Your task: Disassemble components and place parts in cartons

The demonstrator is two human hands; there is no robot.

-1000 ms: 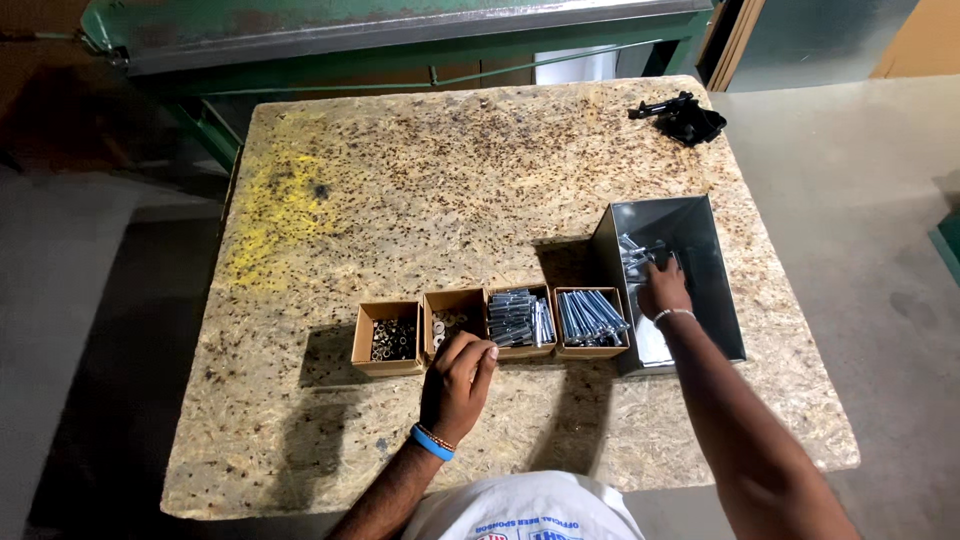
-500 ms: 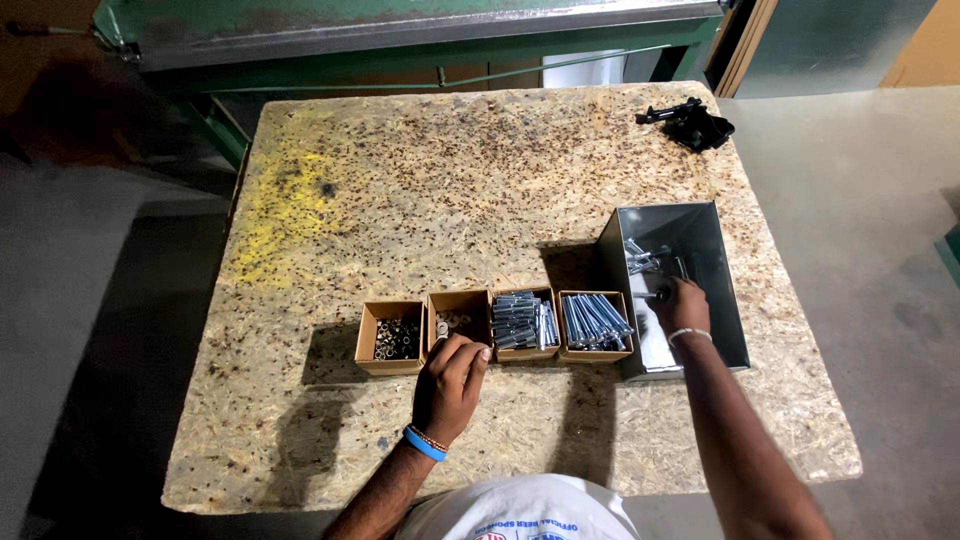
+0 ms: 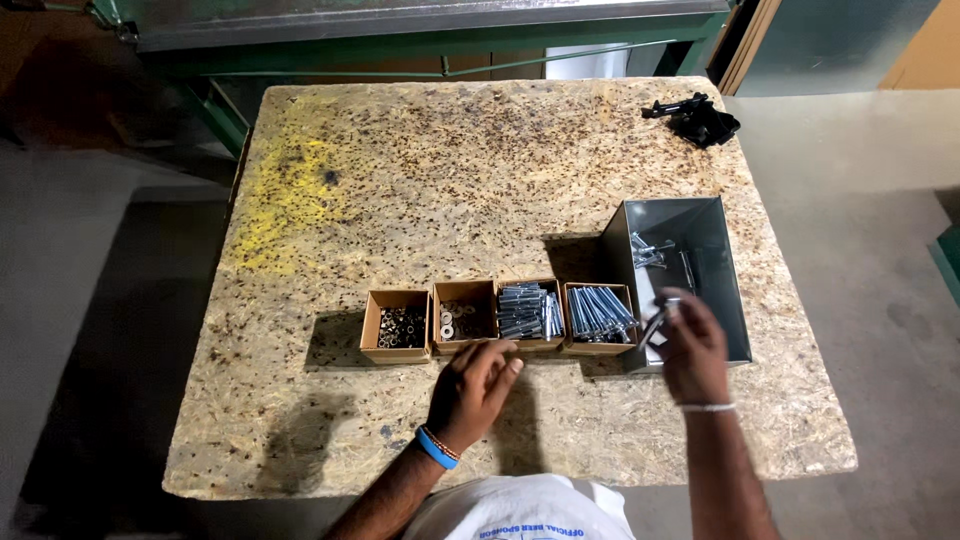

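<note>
**Hands at a row of small boxes and a metal bin**

Head view: a person stands at a speckled chipboard table (image 3: 400, 180) with a yellow stain toward its far left. Four small cardboard boxes sit in a row near the front edge: the nut box (image 3: 398, 325), the washer box (image 3: 465, 316), and two bolt boxes (image 3: 530, 312) and (image 3: 597, 318), side by side and touching. Just beside the last one stands a grey metal bin (image 3: 700, 250) with loose bolts inside.

The left hand (image 3: 472, 390), blue wristband on the wrist, rests on the table just in front of the washer box, fingers loosely spread, holding nothing.

The right hand (image 3: 690, 350) is over the bin's near end, fingers closed around a metal bolt (image 3: 655, 322).

A black clamp (image 3: 695, 118) lies at the far right corner.
</note>
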